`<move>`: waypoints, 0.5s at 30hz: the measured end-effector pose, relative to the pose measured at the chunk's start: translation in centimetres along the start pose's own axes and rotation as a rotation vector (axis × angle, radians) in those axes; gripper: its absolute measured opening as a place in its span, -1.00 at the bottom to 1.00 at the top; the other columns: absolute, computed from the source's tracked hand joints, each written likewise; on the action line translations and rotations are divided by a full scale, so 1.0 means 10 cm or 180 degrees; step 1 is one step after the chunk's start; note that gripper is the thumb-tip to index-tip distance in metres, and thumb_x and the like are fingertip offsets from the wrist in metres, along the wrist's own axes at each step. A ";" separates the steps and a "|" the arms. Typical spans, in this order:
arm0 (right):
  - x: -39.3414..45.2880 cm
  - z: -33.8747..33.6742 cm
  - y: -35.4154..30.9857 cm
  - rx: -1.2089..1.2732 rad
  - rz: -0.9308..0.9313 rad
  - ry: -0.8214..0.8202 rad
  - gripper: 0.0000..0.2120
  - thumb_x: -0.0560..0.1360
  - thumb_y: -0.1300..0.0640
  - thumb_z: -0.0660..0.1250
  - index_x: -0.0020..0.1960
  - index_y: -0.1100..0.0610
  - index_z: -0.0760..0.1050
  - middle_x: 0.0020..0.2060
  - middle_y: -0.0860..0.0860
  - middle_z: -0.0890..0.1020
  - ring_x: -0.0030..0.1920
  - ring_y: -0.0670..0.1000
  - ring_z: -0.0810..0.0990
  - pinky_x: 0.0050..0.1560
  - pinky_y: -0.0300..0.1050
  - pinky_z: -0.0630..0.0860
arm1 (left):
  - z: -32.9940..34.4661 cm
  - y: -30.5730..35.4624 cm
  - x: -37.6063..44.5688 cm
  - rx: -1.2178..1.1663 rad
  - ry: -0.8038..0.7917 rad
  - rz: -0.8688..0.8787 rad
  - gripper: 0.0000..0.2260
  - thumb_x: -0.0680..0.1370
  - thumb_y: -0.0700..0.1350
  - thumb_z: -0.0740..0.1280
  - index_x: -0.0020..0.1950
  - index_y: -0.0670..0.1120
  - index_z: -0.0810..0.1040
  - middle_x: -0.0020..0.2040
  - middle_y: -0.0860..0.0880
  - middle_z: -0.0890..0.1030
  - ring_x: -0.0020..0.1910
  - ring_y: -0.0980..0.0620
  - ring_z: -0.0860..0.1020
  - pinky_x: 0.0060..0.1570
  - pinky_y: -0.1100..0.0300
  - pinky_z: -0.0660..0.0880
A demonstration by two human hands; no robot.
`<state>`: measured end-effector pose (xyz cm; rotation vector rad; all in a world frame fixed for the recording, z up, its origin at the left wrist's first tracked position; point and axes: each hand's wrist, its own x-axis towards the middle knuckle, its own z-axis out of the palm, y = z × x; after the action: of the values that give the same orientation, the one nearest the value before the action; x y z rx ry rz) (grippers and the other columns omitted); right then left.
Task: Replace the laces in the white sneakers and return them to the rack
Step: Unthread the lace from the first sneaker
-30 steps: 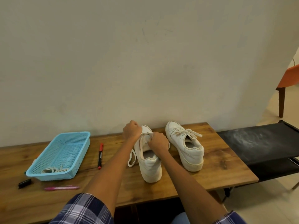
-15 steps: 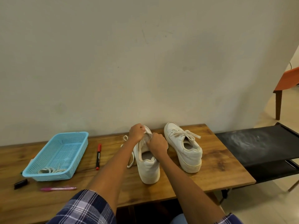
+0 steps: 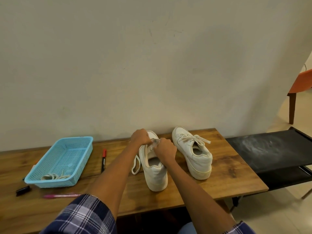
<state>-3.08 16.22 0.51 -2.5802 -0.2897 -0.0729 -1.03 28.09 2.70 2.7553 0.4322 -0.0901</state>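
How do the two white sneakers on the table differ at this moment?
The left sneaker is being worked on: the left hand and right hand pinch its lace, which hangs loose over its side. The right sneaker stands untouched, laced and tied in a bow. The left sneaker sits nearer the table's front edge. Both are white, upright, heels toward the camera.

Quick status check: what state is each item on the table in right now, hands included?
Left sneaker: upright, being laced.
Right sneaker: upright, laced, untouched.
Lace: looped beside left sneaker.
Left hand: pinching lace.
Right hand: pinching lace.
Basket: holds coiled laces.
Red marker: lying flat, capped.
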 end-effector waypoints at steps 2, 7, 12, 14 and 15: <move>-0.01 0.00 0.00 0.0031 0.0046 0.0063 -0.64 0.58 -0.05 0.14 0.06 0.21 0.55 -0.03 0.12 0.64 -0.03 0.11 0.62 -0.05 -0.03 0.53 | 0.04 0.06 -0.02 -0.0264 0.0226 0.0072 -0.81 0.50 -0.08 0.36 -0.04 -0.19 0.64 -0.12 -0.11 0.63 -0.10 -0.07 0.58 -0.17 0.17 0.46; -0.03 -0.01 0.01 -0.0048 0.0098 0.0028 -0.75 0.54 0.09 0.17 0.06 0.21 0.53 -0.03 0.11 0.64 -0.05 0.10 0.62 -0.10 -0.07 0.52 | 0.11 0.08 -0.07 -0.3252 0.0557 -0.0792 -0.81 0.57 -0.22 0.24 -0.10 -0.27 0.60 -0.26 -0.12 0.56 -0.42 0.07 0.51 -0.52 0.37 0.34; -0.03 -0.02 0.00 -0.0080 0.0166 0.0016 -0.75 0.53 0.12 0.17 0.06 0.21 0.54 -0.03 0.11 0.63 -0.04 0.12 0.61 -0.10 -0.06 0.50 | -0.13 -0.03 -0.01 -0.5459 0.0994 -0.1420 -0.72 0.58 -0.25 0.02 -0.32 -0.11 0.29 -0.47 -0.01 0.41 -0.64 0.13 0.29 -0.66 0.38 0.13; -0.02 0.00 0.00 -0.0098 0.0170 0.0011 -0.75 0.53 0.11 0.17 0.06 0.20 0.54 -0.02 0.11 0.63 -0.04 0.12 0.62 -0.11 -0.06 0.51 | -0.21 -0.05 -0.01 -0.3951 0.0950 -0.1055 -0.75 0.60 -0.11 0.13 -0.27 -0.10 0.35 -0.38 -0.01 0.42 -0.45 0.04 0.35 -0.50 0.29 0.24; -0.01 0.00 0.00 -0.0085 0.0169 0.0011 -0.75 0.53 0.10 0.17 0.06 0.20 0.55 -0.02 0.11 0.64 -0.04 0.11 0.62 -0.11 -0.07 0.51 | -0.21 -0.05 -0.02 -0.2917 0.0772 -0.0702 -0.78 0.58 -0.02 0.22 -0.20 -0.11 0.41 -0.29 -0.02 0.46 -0.32 0.00 0.42 -0.37 0.23 0.32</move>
<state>-3.16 16.17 0.50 -2.6123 -0.2200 -0.0624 -1.37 29.24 4.51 1.8140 0.6413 0.3153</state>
